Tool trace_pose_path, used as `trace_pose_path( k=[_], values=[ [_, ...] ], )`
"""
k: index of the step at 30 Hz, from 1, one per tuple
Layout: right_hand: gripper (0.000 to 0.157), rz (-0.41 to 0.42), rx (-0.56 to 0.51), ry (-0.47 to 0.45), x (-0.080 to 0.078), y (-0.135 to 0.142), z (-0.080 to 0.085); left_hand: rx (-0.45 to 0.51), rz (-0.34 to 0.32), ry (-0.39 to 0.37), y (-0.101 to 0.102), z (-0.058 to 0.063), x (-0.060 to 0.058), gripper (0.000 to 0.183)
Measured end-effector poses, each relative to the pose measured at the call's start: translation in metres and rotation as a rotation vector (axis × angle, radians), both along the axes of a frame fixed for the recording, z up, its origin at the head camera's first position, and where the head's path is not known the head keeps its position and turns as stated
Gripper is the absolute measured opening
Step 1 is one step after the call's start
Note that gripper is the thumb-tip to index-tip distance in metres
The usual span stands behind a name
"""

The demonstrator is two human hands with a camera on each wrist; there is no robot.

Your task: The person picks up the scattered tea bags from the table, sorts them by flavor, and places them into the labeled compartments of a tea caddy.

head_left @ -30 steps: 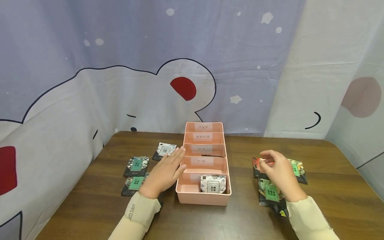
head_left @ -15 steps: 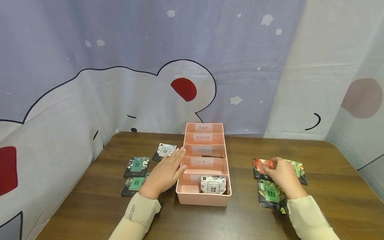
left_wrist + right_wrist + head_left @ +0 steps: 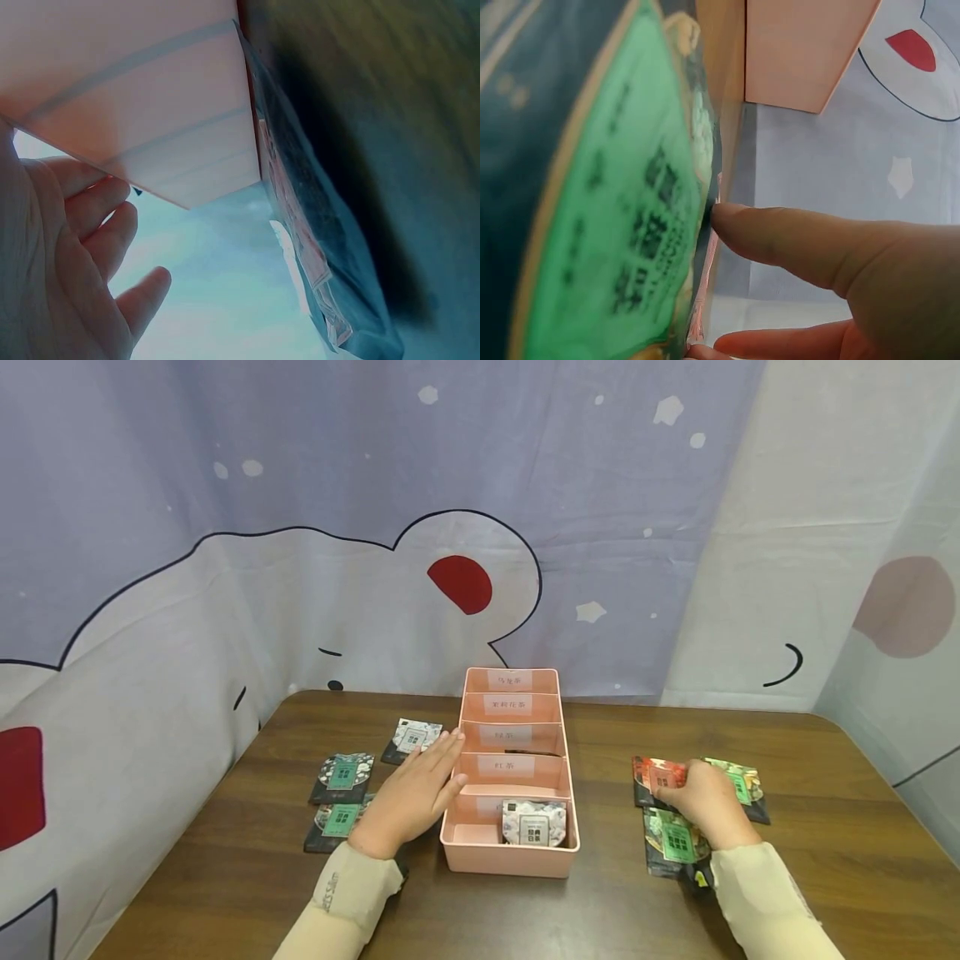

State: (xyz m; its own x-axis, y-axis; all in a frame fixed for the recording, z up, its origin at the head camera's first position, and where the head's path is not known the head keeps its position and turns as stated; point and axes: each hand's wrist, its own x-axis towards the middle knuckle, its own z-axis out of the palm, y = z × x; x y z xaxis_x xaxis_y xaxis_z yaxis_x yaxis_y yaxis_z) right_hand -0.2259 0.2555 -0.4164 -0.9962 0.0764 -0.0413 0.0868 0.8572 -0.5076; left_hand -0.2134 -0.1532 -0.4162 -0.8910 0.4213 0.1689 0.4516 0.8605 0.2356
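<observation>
A pink divided box (image 3: 510,860) with labelled compartments stands mid-table. Its front compartment contains a white-patterned tea sachet (image 3: 534,823). My left hand (image 3: 412,789) lies along the box's left rim, fingers straight; the left wrist view shows its fingers (image 3: 105,217) against the box wall. To the right, my right hand (image 3: 712,797) has its thumb and curled fingers at a red tea sachet (image 3: 660,774), pinching it at the table. Below that lies a green-labelled sachet (image 3: 675,839), and a yellow-green one (image 3: 742,783) is partly hidden behind the hand.
Left of the box lie a white sachet (image 3: 412,737) and two green-labelled sachets (image 3: 342,774), one partly under the left hand. A dark sachet edge (image 3: 531,752) shows in a middle compartment. A patterned curtain (image 3: 600,527) hangs behind the wooden table (image 3: 600,910).
My right hand has come down onto the red tea sachet, and its fingers have drawn in on it. The green-labelled sachet below has shifted slightly. My left hand has stayed put.
</observation>
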Motion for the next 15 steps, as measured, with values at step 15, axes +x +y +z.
trace_pose_path(
  k=[15],
  values=[
    [0.070, 0.033, -0.052, -0.044, -0.007, 0.013, 0.000, -0.002, 0.003, -0.005, 0.000, 0.001, 0.000, 0.063]
  ],
)
